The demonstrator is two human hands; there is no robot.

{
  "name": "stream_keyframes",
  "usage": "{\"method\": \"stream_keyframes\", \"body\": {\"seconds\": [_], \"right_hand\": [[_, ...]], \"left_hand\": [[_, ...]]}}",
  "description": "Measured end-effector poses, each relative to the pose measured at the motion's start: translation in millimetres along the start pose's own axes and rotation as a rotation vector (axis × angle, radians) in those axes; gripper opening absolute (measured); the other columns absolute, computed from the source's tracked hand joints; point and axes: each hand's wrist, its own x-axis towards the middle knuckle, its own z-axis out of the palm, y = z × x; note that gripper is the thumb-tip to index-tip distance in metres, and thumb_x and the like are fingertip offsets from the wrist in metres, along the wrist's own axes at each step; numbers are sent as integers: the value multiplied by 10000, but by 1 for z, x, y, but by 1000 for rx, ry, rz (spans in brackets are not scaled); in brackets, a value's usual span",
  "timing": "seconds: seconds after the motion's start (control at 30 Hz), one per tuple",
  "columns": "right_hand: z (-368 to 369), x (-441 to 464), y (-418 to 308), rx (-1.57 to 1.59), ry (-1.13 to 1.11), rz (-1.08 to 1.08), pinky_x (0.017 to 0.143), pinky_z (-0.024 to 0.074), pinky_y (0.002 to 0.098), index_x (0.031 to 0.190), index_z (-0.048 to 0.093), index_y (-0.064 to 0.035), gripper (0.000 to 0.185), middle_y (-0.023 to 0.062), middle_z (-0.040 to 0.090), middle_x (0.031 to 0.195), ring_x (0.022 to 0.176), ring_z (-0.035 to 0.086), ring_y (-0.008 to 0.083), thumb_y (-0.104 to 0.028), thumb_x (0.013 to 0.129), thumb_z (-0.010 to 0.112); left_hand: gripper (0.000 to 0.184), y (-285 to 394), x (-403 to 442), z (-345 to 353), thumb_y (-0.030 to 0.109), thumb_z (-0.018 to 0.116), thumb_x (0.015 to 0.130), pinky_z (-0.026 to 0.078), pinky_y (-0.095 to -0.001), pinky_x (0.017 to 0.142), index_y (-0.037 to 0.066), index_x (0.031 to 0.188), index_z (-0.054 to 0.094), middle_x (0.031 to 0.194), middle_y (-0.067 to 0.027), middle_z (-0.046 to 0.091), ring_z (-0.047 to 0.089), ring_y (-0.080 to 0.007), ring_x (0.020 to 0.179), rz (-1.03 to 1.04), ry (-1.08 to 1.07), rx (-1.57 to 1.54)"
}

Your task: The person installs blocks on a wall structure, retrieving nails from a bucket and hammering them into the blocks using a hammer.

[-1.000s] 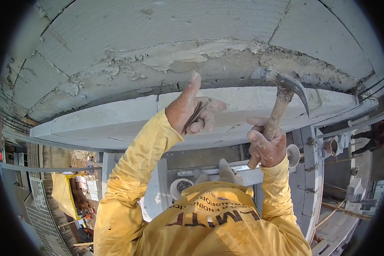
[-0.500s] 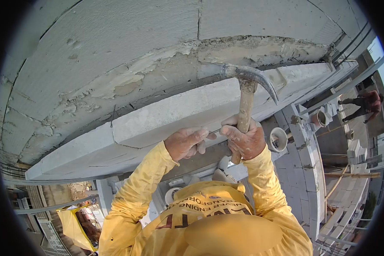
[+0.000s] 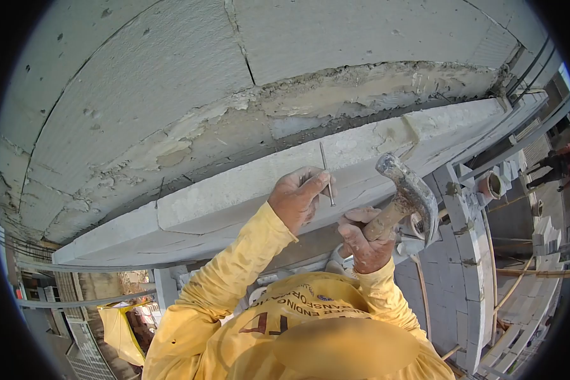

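My left hand [image 3: 301,197] pinches a long steel nail [image 3: 323,154] between thumb and fingers, with the nail's upper end pointing toward the wall. Wrapped round the wooden handle of a claw hammer [image 3: 413,190] is my right hand [image 3: 366,244]. The mortar-stained hammer head tilts up and to the right, apart from the nail. Both hands are just in front of a row of pale blocks [image 3: 234,196], which forms a ledge along the block wall [image 3: 171,76]. Rough mortar [image 3: 228,136] lies along the joint between wall and ledge.
A bucket [image 3: 489,185] stands on a pale block wall at the right. Another person [image 3: 554,168] is partly visible at the right edge. Metal rails [image 3: 85,304] and a yellow sheet [image 3: 120,332] lie below at the left. Dark cables [image 3: 531,69] hang at the upper right.
The left hand has risen, bringing the nail upright and into clear view. The right hand has lowered the hammer, and its head has swung right and down. The camera view has shifted slightly.
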Motion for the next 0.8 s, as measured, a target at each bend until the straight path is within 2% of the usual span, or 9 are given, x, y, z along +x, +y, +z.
{"method": "stream_keyframes", "body": {"seconds": [0.07, 0.23, 0.27, 0.33, 0.43, 0.53, 0.63, 0.77, 0.8], "right_hand": [[-17, -7, 11, -3, -38, 102, 643, 469, 284, 895, 640, 18, 227, 76, 628, 772, 686, 576, 146, -161, 822, 759], [-38, -20, 20, 97, -156, 336, 497, 401, 249, 865, 632, 11, 249, 32, 564, 661, 538, 515, 99, -215, 853, 735], [-43, -26, 35, 94, -173, 326, 460, 378, 239, 857, 633, 2, 241, 17, 554, 632, 488, 489, 88, -221, 862, 724], [-46, -30, 35, 87, -201, 418, 471, 384, 239, 859, 634, 1, 238, 11, 553, 629, 504, 498, 88, -221, 866, 720], [-49, -38, 44, 65, -224, 462, 490, 391, 240, 847, 630, -4, 247, 3, 549, 620, 533, 507, 87, -234, 870, 716], [-50, -50, 50, 125, -257, 547, 511, 399, 244, 875, 622, -7, 249, 5, 558, 636, 563, 511, 88, -245, 886, 696], [-60, -63, 61, 169, -378, 599, 522, 394, 245, 946, 601, -12, 247, 6, 564, 659, 568, 503, 94, -248, 907, 666], [-66, -72, 81, 152, -491, 577, 544, 408, 260, 1029, 561, -10, 300, 25, 561, 689, 576, 512, 126, -278, 919, 639], [-67, -64, 79, 79, -522, 452, 556, 418, 267, 1030, 558, -8, 320, 39, 560, 693, 591, 522, 137, -297, 918, 636]], "left_hand": [[244, 32, 15, -21, 295, 640, 910, 275, -184, 416, 55, 949, 623, 791, -11, 638, 384, -11, 484, 95, 92, 187], [248, 57, 84, -107, 249, 676, 855, 411, -224, 587, 24, 956, 663, 840, -61, 670, 556, -105, 657, 12, 289, 965], [249, 59, 88, -110, 247, 678, 845, 416, -231, 621, 19, 944, 670, 841, -64, 673, 568, -121, 694, -73, 283, 992], [250, 72, 85, -96, 242, 681, 826, 426, -246, 690, 10, 921, 682, 843, -70, 680, 591, -153, 768, -250, 265, 1040], [251, 66, 91, -103, 254, 671, 819, 398, -254, 572, 13, 888, 691, 763, -42, 655, 545, -121, 636, -276, 363, 931], [233, 71, 96, -110, 256, 661, 825, 334, -271, 458, 29, 859, 693, 692, -18, 610, 453, -94, 504, -431, 340, 992], [211, 71, 96, -110, 252, 659, 827, 251, -271, 394, 46, 796, 690, 654, 8, 572, 358, -66, 433, -453, 347, 887], [198, 74, 95, -110, 248, 681, 825, 233, -251, 392, 61, 761, 684, 625, 19, 558, 338, -53, 429, -497, 295, 769], [195, 75, 94, -109, 248, 689, 823, 225, -249, 389, 62, 767, 686, 609, 23, 548, 326, -49, 423, -496, 264, 745]]}}
